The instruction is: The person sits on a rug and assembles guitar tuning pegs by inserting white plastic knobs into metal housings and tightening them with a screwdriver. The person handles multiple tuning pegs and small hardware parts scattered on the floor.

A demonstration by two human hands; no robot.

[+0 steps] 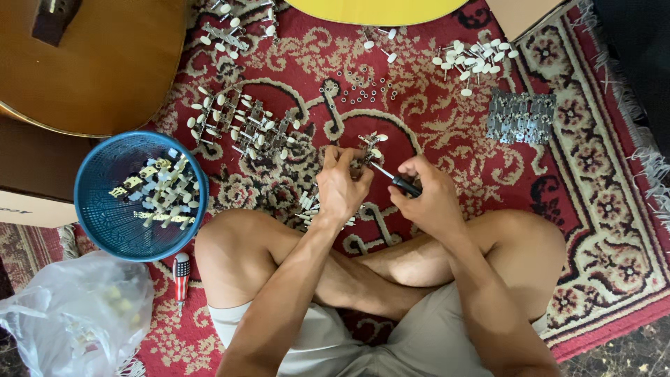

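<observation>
On the red patterned rug (447, 174), head view looking down: a person sits cross-legged, both forearms reaching forward over the knees. Several things are cut off by the frame: a brown guitar body (98, 63) at upper left, a yellow guitar body (377, 8) at the top edge, and a cardboard box (520, 14) at upper right. A clear plastic bag (77, 314) at lower left is crumpled, and its contents are too blurred to make out.

Left hand (340, 185): fingers curled and pressed together, pinching a small tuning peg assembly (371, 145) with white knobs, held just above the rug. Part of the assembly is hidden behind the fingertips.

Right hand (429, 199): closed around the black handle of a screwdriver (396, 180), whose thin shaft points up and left to the assembly. Whether the tip touches a screw cannot be told.

Surroundings: a blue round basket (94, 209) at left holds finished-looking peg strips; a second screwdriver with a striped handle (181, 274) lies just below it. Loose peg sets (241, 126) lie beyond the left hand, white-knobbed pegs (474, 59) and a stack of metal plates (521, 115) at upper right, and small rings (363, 89) between them.
</observation>
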